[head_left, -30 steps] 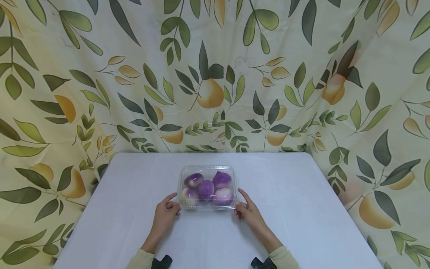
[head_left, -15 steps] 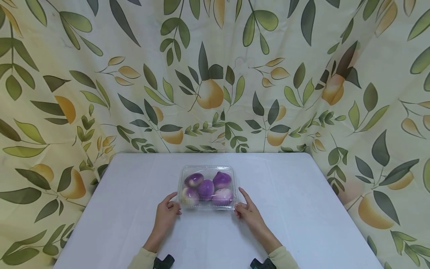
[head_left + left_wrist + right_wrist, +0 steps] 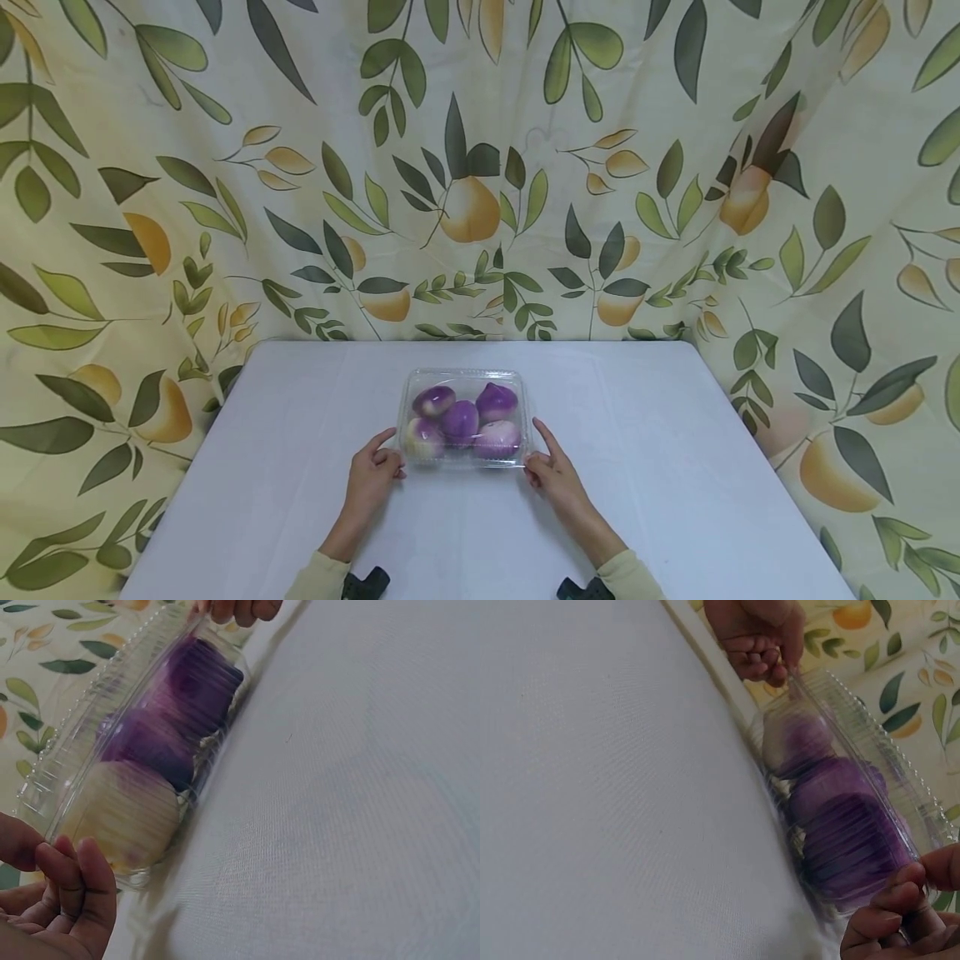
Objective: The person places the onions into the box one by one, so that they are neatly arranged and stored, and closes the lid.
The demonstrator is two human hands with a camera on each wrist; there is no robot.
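Observation:
A clear plastic clamshell box (image 3: 465, 458) with a ridged rim and its lid down is at the middle of the table. Inside lie several purple-and-white red onions (image 3: 460, 422). My left hand (image 3: 372, 477) pinches the box's near left corner, its forefinger reaching along the side. At the near right corner, my right hand (image 3: 556, 477) pinches the rim in the same way. In the left wrist view the thumb and curled fingers (image 3: 64, 889) meet at the rim. The right wrist view shows the right fingers (image 3: 892, 915) bent at the opposite end.
A white cloth (image 3: 675, 500) covers the table, whose far edge runs up to a hanging curtain (image 3: 480, 167) printed with leaves and oranges. Dark wrist-worn devices (image 3: 366, 583) sit at both sleeves.

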